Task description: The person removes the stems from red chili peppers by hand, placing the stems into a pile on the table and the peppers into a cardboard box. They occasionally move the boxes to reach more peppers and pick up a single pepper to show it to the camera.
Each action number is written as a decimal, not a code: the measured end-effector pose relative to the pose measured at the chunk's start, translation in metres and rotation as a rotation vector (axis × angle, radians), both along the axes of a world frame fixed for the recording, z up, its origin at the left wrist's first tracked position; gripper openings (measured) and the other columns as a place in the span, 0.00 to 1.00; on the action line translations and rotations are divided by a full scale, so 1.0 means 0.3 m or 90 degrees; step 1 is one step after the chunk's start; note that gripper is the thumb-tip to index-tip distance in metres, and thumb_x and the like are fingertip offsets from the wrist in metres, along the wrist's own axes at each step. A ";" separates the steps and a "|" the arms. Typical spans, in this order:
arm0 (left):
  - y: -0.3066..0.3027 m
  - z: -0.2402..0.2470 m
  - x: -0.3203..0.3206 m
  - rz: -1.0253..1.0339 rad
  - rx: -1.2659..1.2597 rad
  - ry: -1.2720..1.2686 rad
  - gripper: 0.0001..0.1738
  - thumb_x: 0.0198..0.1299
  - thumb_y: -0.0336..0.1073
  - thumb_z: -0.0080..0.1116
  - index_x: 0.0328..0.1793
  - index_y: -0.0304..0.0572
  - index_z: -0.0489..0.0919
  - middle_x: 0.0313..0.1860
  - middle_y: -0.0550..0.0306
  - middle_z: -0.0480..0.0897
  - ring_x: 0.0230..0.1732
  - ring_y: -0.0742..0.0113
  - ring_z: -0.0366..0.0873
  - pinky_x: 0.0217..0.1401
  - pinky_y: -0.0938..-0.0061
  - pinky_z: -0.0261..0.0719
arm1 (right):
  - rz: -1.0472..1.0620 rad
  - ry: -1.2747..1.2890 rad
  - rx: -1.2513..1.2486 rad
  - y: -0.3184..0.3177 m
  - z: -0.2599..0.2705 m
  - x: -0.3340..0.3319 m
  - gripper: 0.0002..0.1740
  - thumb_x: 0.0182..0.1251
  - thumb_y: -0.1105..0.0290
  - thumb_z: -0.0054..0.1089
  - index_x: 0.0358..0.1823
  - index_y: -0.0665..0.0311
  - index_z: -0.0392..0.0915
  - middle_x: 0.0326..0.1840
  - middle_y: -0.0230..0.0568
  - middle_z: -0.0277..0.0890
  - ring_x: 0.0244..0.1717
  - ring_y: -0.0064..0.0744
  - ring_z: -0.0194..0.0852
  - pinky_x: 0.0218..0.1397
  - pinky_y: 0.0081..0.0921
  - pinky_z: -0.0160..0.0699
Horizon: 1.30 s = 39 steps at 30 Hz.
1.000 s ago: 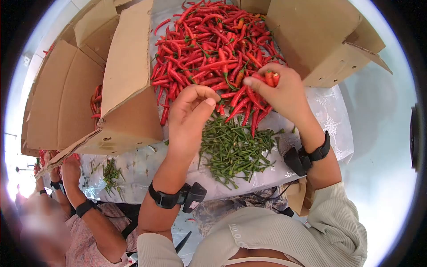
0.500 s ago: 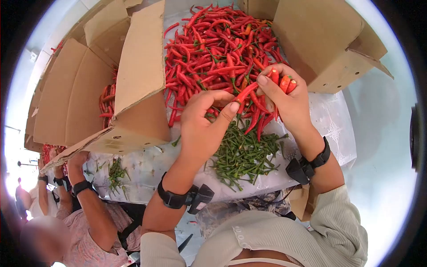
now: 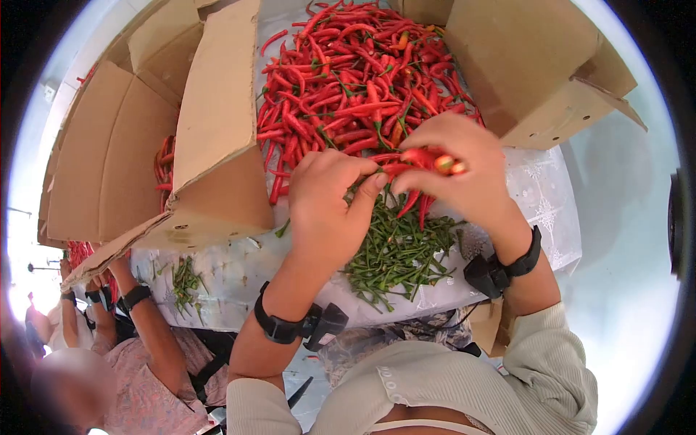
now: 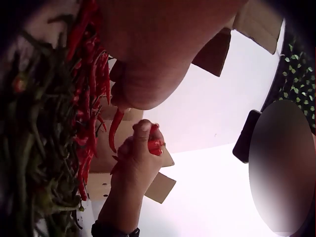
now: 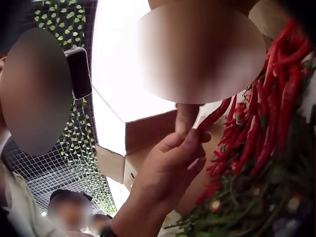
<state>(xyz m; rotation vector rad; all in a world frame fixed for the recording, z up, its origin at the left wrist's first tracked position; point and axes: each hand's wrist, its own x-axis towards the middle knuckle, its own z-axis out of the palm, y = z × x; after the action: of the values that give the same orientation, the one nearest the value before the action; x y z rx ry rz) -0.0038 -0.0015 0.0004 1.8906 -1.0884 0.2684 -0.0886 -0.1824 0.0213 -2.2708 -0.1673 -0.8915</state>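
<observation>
In the head view, my left hand (image 3: pixel 326 196) pinches a red chili pepper (image 3: pixel 395 169) near its end between thumb and forefinger; the same chili pepper (image 4: pixel 116 129) hangs from the fingertips in the left wrist view. My right hand (image 3: pixel 471 163), blurred, is beside it, thumb and forefinger apart, and grips several destemmed red chili peppers (image 4: pixel 155 146) in its palm, pale cut ends outward. Behind both hands spreads a big pile of red chili peppers (image 3: pixel 341 80). Below them lies a heap of green stems (image 3: pixel 399 250).
Cardboard boxes stand left (image 3: pixel 217 109) and right (image 3: pixel 522 65) of the pile on a table with a white patterned cover (image 3: pixel 540 188). A smaller bunch of stems (image 3: pixel 187 283) lies at left, near another person's arm (image 3: pixel 156 333).
My left hand, empty a second ago, took hold of a chili pepper's end. My right hand brought that chili up, then its thumb and forefinger spread apart; the other chilies stayed in its palm.
</observation>
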 end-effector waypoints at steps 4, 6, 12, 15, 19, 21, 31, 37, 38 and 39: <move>-0.001 0.007 -0.002 -0.041 0.036 -0.027 0.05 0.51 0.33 0.67 0.32 0.43 0.82 0.29 0.57 0.78 0.35 0.54 0.72 0.40 0.63 0.68 | 0.074 0.116 -0.124 0.017 -0.019 -0.001 0.18 0.46 0.62 0.75 0.35 0.61 0.79 0.27 0.38 0.77 0.33 0.42 0.79 0.36 0.35 0.76; 0.002 0.015 -0.003 -0.061 0.044 -0.007 0.04 0.51 0.32 0.66 0.32 0.42 0.82 0.29 0.57 0.78 0.35 0.54 0.72 0.40 0.63 0.68 | 0.090 0.142 -0.129 0.013 -0.017 -0.004 0.16 0.48 0.62 0.74 0.34 0.62 0.79 0.28 0.39 0.78 0.33 0.42 0.79 0.36 0.35 0.76; 0.013 0.031 0.016 -0.172 0.028 0.143 0.04 0.53 0.31 0.65 0.31 0.40 0.81 0.28 0.58 0.77 0.35 0.59 0.72 0.41 0.67 0.68 | 0.178 0.211 0.000 -0.004 -0.004 -0.011 0.14 0.48 0.65 0.75 0.32 0.62 0.79 0.30 0.39 0.79 0.32 0.40 0.79 0.35 0.32 0.75; 0.013 0.027 0.011 -0.186 -0.026 0.276 0.03 0.53 0.29 0.64 0.31 0.38 0.80 0.28 0.59 0.77 0.35 0.64 0.73 0.42 0.71 0.69 | 0.221 0.254 0.089 -0.020 0.018 -0.016 0.12 0.52 0.71 0.74 0.35 0.63 0.79 0.27 0.32 0.77 0.29 0.26 0.76 0.34 0.24 0.73; 0.026 0.021 0.021 -0.142 -0.091 0.425 0.03 0.51 0.25 0.62 0.32 0.37 0.79 0.29 0.59 0.77 0.35 0.68 0.75 0.43 0.72 0.72 | 0.036 0.262 0.310 -0.059 0.036 -0.010 0.14 0.55 0.64 0.71 0.33 0.65 0.76 0.22 0.36 0.70 0.26 0.20 0.66 0.32 0.24 0.69; 0.031 0.020 0.026 -0.128 -0.066 0.337 0.04 0.49 0.24 0.61 0.33 0.37 0.79 0.31 0.59 0.77 0.37 0.67 0.75 0.45 0.72 0.72 | -0.066 0.212 0.236 -0.080 0.001 0.009 0.15 0.54 0.63 0.71 0.33 0.65 0.76 0.22 0.38 0.71 0.25 0.24 0.68 0.32 0.26 0.70; 0.019 0.025 0.008 -0.131 -0.029 0.199 0.06 0.52 0.25 0.61 0.38 0.36 0.79 0.39 0.57 0.77 0.43 0.67 0.75 0.53 0.74 0.71 | -0.163 0.262 -0.118 -0.018 -0.033 0.016 0.14 0.49 0.62 0.73 0.30 0.63 0.79 0.25 0.44 0.77 0.29 0.51 0.77 0.35 0.41 0.75; 0.006 0.025 0.001 -0.051 -0.063 0.295 0.09 0.57 0.32 0.67 0.41 0.37 0.82 0.40 0.58 0.79 0.44 0.70 0.76 0.53 0.75 0.71 | -0.029 0.174 0.066 -0.010 -0.031 0.014 0.14 0.50 0.66 0.71 0.36 0.64 0.80 0.31 0.42 0.79 0.31 0.38 0.79 0.38 0.31 0.76; 0.004 0.026 -0.002 -0.056 -0.073 0.309 0.09 0.57 0.33 0.67 0.41 0.37 0.82 0.40 0.58 0.79 0.44 0.70 0.76 0.52 0.75 0.71 | -0.011 0.195 0.100 0.008 -0.009 0.003 0.13 0.50 0.67 0.72 0.36 0.64 0.80 0.31 0.42 0.79 0.31 0.34 0.79 0.38 0.28 0.76; 0.003 0.026 -0.003 -0.061 -0.082 0.323 0.09 0.57 0.33 0.67 0.41 0.36 0.82 0.39 0.58 0.79 0.44 0.70 0.76 0.52 0.76 0.71 | 0.008 0.216 0.134 0.026 0.006 -0.004 0.13 0.51 0.68 0.72 0.36 0.64 0.80 0.31 0.41 0.79 0.31 0.31 0.78 0.38 0.26 0.76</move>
<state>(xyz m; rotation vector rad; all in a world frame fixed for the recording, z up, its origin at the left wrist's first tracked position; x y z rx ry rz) -0.0048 -0.0007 0.0083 1.6590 -0.7889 -0.1871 -0.0899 -0.1747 0.0230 -2.1809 0.0617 -0.4807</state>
